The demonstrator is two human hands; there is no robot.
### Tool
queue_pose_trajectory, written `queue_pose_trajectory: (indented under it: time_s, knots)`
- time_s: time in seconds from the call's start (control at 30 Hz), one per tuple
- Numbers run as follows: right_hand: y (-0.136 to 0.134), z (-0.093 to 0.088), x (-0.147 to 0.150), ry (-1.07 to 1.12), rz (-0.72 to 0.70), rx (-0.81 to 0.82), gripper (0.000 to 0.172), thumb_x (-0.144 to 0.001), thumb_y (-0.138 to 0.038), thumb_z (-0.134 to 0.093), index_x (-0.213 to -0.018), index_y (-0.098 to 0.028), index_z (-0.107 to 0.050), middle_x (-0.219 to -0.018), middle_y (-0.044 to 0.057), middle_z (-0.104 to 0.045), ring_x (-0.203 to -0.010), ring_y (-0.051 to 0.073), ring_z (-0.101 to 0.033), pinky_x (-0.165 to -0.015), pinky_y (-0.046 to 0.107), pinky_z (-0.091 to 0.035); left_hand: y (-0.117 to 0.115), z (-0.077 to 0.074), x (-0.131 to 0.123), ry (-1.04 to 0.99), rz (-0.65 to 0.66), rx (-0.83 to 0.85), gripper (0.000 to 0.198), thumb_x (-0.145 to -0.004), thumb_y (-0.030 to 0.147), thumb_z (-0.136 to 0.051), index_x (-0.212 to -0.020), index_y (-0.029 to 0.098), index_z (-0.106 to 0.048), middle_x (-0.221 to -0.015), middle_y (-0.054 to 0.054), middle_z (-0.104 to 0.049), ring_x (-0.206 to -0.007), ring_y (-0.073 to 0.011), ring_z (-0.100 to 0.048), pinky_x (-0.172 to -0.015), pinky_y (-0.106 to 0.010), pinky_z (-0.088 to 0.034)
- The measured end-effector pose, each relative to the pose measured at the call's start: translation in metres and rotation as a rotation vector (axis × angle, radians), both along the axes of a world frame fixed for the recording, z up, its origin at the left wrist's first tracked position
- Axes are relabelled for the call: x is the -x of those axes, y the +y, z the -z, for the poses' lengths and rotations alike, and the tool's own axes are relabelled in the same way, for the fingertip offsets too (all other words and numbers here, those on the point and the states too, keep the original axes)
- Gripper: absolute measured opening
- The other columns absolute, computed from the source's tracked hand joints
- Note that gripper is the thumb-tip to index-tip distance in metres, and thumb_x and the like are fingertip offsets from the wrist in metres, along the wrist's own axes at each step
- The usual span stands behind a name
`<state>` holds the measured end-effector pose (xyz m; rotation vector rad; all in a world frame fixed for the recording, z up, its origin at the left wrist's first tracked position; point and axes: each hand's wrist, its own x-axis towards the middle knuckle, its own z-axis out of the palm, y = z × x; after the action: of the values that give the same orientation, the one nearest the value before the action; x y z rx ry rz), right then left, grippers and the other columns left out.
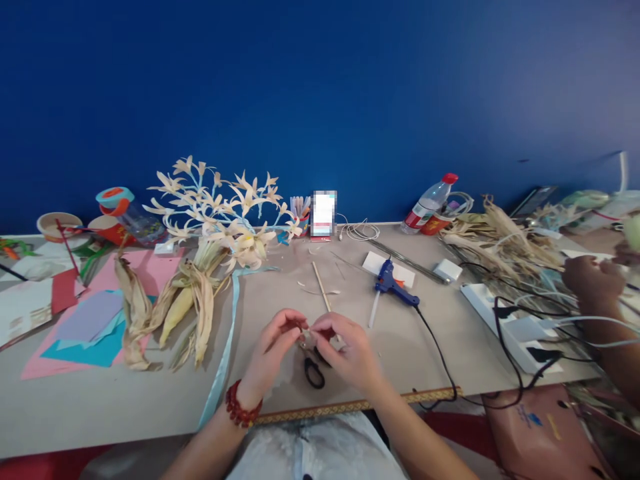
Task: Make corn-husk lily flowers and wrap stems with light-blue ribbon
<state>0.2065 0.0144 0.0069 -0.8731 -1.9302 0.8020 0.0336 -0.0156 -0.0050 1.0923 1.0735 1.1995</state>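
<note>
My left hand (273, 350) and my right hand (347, 353) meet over the table's near edge, fingertips pinched together on a small pale piece that I cannot make out. Black-handled scissors (314, 367) lie on the table just below my hands. A thin wooden stick (321, 287) lies just beyond my fingers. A red bead bracelet (241, 407) circles my left wrist.
A blue glue gun (395, 285) with a black cord lies to the right. Dried corn husks (175, 307) and coloured paper (90, 327) lie at the left, husk flowers (225, 213) behind. Another person's hands (595, 283) work at the far right beside white power strips (505, 320).
</note>
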Motion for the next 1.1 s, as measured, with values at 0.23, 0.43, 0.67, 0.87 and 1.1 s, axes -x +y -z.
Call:
queue_pose_trajectory:
  time_s: [0.23, 0.43, 0.67, 0.87, 1.1]
  knots:
    - [-0.004, 0.002, 0.008, 0.089, 0.035, 0.288, 0.011, -0.089, -0.025, -0.057, -0.082, -0.019, -0.063, -0.070, 0.001, -0.063, -0.060, 0.013, -0.057, -0.055, 0.021, -0.047, 0.000, -0.007, -0.002, 0.432, -0.069, -0.322, 0.012, -0.090, 0.018, -0.051, -0.080, 0.019, -0.059, -0.078, -0.002, -0.060, -0.076, -0.0167, -0.056, -0.072, -0.028, -0.044]
    - [-0.006, 0.006, 0.015, 0.013, 0.098, 0.023, 0.009, -0.087, -0.020, -0.056, -0.079, -0.020, -0.060, -0.069, 0.001, -0.062, -0.061, 0.013, -0.057, -0.060, 0.025, -0.046, -0.001, -0.007, -0.006, 0.555, -0.130, -0.403, 0.014, -0.086, 0.013, -0.051, -0.076, 0.020, -0.056, -0.076, -0.003, -0.060, -0.077, -0.0186, -0.056, -0.073, -0.030, -0.044]
    - [-0.010, 0.005, 0.010, 0.116, 0.199, 0.010, 0.011, -0.087, -0.019, -0.056, -0.076, -0.020, -0.059, -0.069, 0.001, -0.062, -0.062, 0.014, -0.058, -0.060, 0.025, -0.047, 0.002, -0.001, 0.008, 0.684, -0.281, -0.410, 0.014, -0.082, 0.012, -0.051, -0.071, 0.021, -0.054, -0.073, -0.002, -0.058, -0.076, -0.0201, -0.055, -0.072, -0.031, -0.043]
    - [-0.008, 0.002, 0.010, 0.145, 0.171, 0.072, 0.010, -0.086, -0.018, -0.057, -0.077, -0.020, -0.061, -0.068, 0.000, -0.062, -0.060, 0.013, -0.058, -0.059, 0.024, -0.048, 0.003, -0.019, 0.000, 0.638, -0.110, -0.480, 0.012, -0.086, 0.016, -0.052, -0.090, 0.022, -0.062, -0.087, -0.005, -0.067, -0.085, -0.0216, -0.061, -0.092, -0.037, -0.043]
    - [-0.013, 0.003, 0.011, 0.121, 0.198, -0.053, 0.011, -0.086, -0.018, -0.058, -0.075, -0.021, -0.059, -0.069, 0.000, -0.063, -0.061, 0.013, -0.059, -0.061, 0.026, -0.048, 0.002, -0.014, -0.010, 0.773, -0.182, -0.557, 0.014, -0.083, 0.013, -0.053, -0.077, 0.024, -0.058, -0.074, -0.002, -0.066, -0.075, -0.0202, -0.060, -0.100, -0.042, -0.040]
